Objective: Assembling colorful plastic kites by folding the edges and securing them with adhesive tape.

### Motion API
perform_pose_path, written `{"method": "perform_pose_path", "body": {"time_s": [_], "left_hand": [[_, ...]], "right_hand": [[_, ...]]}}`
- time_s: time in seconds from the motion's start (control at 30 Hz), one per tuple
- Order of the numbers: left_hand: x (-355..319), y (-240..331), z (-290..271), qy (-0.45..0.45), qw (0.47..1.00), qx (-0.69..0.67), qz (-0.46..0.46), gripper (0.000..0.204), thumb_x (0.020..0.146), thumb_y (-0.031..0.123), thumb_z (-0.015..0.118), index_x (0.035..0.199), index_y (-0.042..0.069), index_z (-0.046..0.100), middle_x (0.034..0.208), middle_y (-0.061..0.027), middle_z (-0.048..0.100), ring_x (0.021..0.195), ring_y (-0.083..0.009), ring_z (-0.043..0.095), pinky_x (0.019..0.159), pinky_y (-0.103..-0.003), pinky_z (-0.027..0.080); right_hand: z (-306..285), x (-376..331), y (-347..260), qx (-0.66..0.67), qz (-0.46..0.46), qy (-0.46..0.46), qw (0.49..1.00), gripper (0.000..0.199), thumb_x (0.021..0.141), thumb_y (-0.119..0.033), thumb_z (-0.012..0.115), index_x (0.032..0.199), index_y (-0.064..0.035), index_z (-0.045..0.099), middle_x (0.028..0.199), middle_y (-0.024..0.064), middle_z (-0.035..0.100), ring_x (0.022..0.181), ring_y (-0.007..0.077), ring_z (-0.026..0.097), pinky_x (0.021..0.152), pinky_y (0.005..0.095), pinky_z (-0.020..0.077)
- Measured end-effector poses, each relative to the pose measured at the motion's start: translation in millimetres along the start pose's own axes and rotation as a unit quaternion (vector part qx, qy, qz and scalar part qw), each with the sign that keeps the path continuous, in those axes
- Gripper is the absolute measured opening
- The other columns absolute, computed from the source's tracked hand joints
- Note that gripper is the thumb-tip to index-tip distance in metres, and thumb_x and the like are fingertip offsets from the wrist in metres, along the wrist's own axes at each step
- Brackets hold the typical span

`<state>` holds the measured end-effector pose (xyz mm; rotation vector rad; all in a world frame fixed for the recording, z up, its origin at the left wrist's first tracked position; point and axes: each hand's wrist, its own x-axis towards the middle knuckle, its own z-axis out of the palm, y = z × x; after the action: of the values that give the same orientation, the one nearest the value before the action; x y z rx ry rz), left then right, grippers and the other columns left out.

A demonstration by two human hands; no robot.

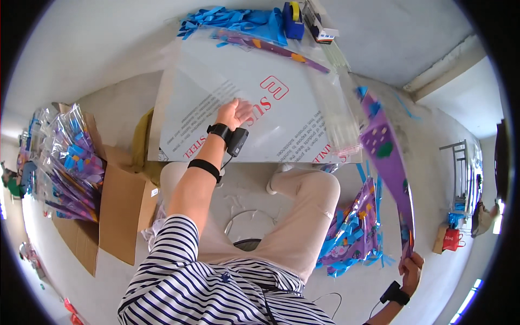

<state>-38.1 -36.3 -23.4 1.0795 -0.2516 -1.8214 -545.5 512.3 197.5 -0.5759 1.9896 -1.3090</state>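
Note:
My left hand (235, 112) rests palm down on a clear plastic bag (211, 92) that lies flat on the white table (292, 124), fingers spread, holding nothing. My right hand (411, 269) is out to my lower right, closed around the lower end of a long purple strip (391, 162) with blue, green and orange shapes on it. The strip rises from that hand toward the table's right edge. Both wrists wear black bands.
Blue strips (233, 20), a second purple strip (281, 50) and a blue tape dispenser (293, 19) lie at the table's far end. A cardboard box (116, 211) with bagged purple and blue pieces (73, 162) stands at my left. More bagged pieces (352, 233) lie on the floor at my right.

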Motion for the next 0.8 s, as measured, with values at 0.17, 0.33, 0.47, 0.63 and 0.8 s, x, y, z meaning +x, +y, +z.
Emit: {"method": "perform_pose_path", "body": {"time_s": [0.17, 0.33, 0.47, 0.63, 0.8], "left_hand": [[2.1, -3.4, 61.6, -0.074, 0.997, 0.015, -0.027, 0.048, 0.103, 0.035, 0.056, 0.129, -0.005, 0.047, 0.128, -0.0259, 0.058, 0.108, -0.0382, 0.065, 0.095, -0.056, 0.055], [-22.4, 17.0, 71.0, -0.081, 0.842, 0.533, -0.004, 0.050, 0.092, 0.045, 0.070, 0.098, -0.003, 0.059, 0.084, -0.0134, 0.068, 0.059, -0.0219, 0.069, 0.049, -0.031, 0.056], [-81.6, 24.4, 58.6, -0.166, 0.930, 0.328, 0.020, 0.037, 0.095, 0.036, 0.069, 0.103, 0.000, 0.062, 0.094, -0.0108, 0.070, 0.079, -0.0197, 0.072, 0.071, -0.032, 0.058], [-141.5, 30.9, 33.0, -0.275, 0.956, 0.102, -0.002, 0.033, 0.094, 0.028, 0.068, 0.120, 0.010, 0.061, 0.115, -0.0103, 0.068, 0.111, -0.0240, 0.063, 0.096, -0.045, 0.052], [-140.2, 53.1, -29.7, -0.156, 0.987, 0.024, 0.009, 0.025, 0.092, 0.023, 0.070, 0.112, 0.008, 0.065, 0.107, -0.0076, 0.070, 0.104, -0.0243, 0.067, 0.096, -0.046, 0.055]], "right_hand": [[84.1, 36.1, -12.7, 0.043, -0.024, -0.030, 0.998, 0.021, 0.085, -0.010, 0.066, 0.103, -0.0029, 0.059, 0.079, 0.0098, 0.060, 0.054, 0.0150, 0.051, 0.047, 0.0262, 0.0375], [185.0, 66.5, -64.1, 0.000, -0.040, -0.155, 0.987, 0.015, 0.085, -0.007, 0.062, 0.072, -0.0023, 0.057, 0.062, 0.0020, 0.052, 0.051, 0.0109, 0.046, 0.049, 0.0262, 0.0326], [244.8, 70.5, -79.9, 0.029, -0.037, -0.194, 0.980, 0.015, 0.086, -0.008, 0.061, 0.073, -0.0004, 0.059, 0.063, 0.0035, 0.053, 0.053, 0.0107, 0.048, 0.050, 0.0264, 0.0332], [330.9, 89.7, -86.1, -0.034, -0.003, -0.353, 0.935, 0.014, 0.090, -0.011, 0.064, 0.080, -0.0008, 0.063, 0.066, 0.0033, 0.058, 0.054, 0.0101, 0.050, 0.051, 0.0248, 0.0354], [406.7, 107.4, -64.2, -0.098, 0.031, -0.462, 0.881, 0.016, 0.091, -0.014, 0.065, 0.082, -0.0013, 0.067, 0.066, 0.0030, 0.062, 0.052, 0.0073, 0.052, 0.048, 0.0209, 0.0368]]}}
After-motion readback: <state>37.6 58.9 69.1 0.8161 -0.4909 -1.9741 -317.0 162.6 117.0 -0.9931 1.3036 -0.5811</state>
